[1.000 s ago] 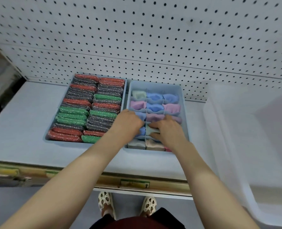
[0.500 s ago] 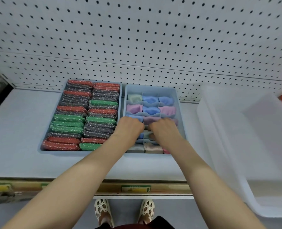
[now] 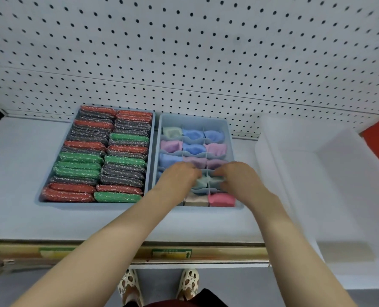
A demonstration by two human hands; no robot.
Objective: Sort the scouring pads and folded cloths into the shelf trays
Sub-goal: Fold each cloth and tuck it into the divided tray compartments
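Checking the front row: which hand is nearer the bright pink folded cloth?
Right. The right hand is just behind the bright pink folded cloth, over the neighbouring compartment; the left hand is farther, behind and left.

hands: the left hand (image 3: pixel 179 176) and right hand (image 3: pixel 237 177) have been drawn apart over the pale blue divided plastic tray (image 3: pixel 228 138) | cloth: a pale green folded cloth (image 3: pixel 206 181) in its fourth row is now uncovered between them | front row: a pink folded cloth (image 3: pixel 220 199) is exposed
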